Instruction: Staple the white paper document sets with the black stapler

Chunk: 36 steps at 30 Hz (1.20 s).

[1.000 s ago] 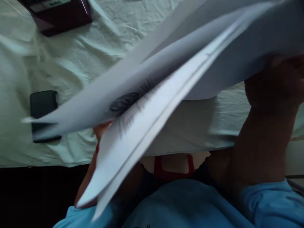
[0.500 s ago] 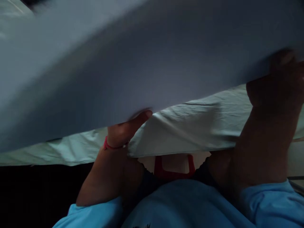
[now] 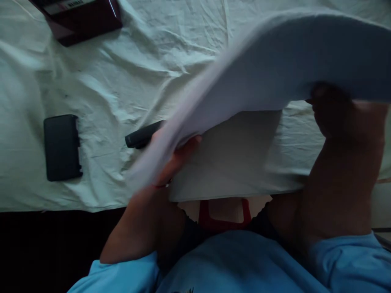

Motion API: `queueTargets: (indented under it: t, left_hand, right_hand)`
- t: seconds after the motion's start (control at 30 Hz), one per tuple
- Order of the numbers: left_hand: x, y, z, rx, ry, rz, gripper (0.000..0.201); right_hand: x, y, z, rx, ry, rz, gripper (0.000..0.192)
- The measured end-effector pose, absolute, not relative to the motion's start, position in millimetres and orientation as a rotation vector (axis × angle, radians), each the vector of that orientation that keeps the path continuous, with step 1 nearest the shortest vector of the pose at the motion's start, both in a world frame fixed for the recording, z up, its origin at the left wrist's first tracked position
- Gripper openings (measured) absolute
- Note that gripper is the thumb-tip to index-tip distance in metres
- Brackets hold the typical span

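A large pale sheet of paper (image 3: 232,85), blurred by motion, curves across the upper right. My left hand (image 3: 180,158) grips its lower edge, the thumb on the near side and the other fingers mostly behind the sheet. Farther right, my right hand (image 3: 332,108) is closed on the same edge, dark and smeared. Just beyond my left hand lies a dark bar-shaped object (image 3: 142,135), partly covered by the sheet. A red band circles my left wrist.
A pale wrinkled cloth (image 3: 104,89) covers the table. On it lie a flat black case (image 3: 62,147) at the left and a dark red box (image 3: 88,22) at the top left. Below the table's front edge a red plastic frame (image 3: 224,225) shows between my legs.
The sheet has swung up and to the right and bent, uncovering the black case, the dark bar and the red box. My right hand has shifted left; both hands still hold the sheet.
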<state>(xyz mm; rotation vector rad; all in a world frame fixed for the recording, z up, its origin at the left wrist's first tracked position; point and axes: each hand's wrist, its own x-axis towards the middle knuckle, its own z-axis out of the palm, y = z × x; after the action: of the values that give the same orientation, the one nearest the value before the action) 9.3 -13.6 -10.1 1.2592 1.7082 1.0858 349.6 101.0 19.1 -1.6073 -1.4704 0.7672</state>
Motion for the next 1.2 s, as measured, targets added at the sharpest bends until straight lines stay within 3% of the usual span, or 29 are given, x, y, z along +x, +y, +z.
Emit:
queueTargets:
  t: [0.07, 0.23, 0.43, 0.57, 0.77, 1.2]
  left_hand:
    - [15.2, -12.9, -10.1, 1.302, 1.807, 1.15, 0.032]
    - [21.1, -16.0, -18.1, 1.238, 1.69, 1.377, 0.032]
    - [17.3, -6.9, -28.8, 1.357, 1.775, 1.124, 0.034]
    - [23.9, -5.0, -28.2, 1.196, 1.681, 1.261, 0.043]
    - [31.7, -3.8, -7.1, 0.688, 1.244, 0.996, 0.05]
    - [25.2, -2.7, 2.4, 0.666, 1.172, 0.825, 0.04]
  right_hand:
    - [345.9, 98.8, 23.0, -1.567, -1.535, 0.654, 0.036]
    - [342.0, 101.7, 21.5, -1.199, -1.358, 0.843, 0.03]
    - [351.8, 105.6, 13.0, -1.692, -1.515, 0.787, 0.052]
    - [345.4, 106.9, 13.3, -1.508, -1.526, 0.853, 0.043]
    - [343.4, 111.6, 10.9, -1.319, -1.425, 0.979, 0.02]
    - [342.1, 112.0, 13.2, -1.295, -1.268, 1.104, 0.028]
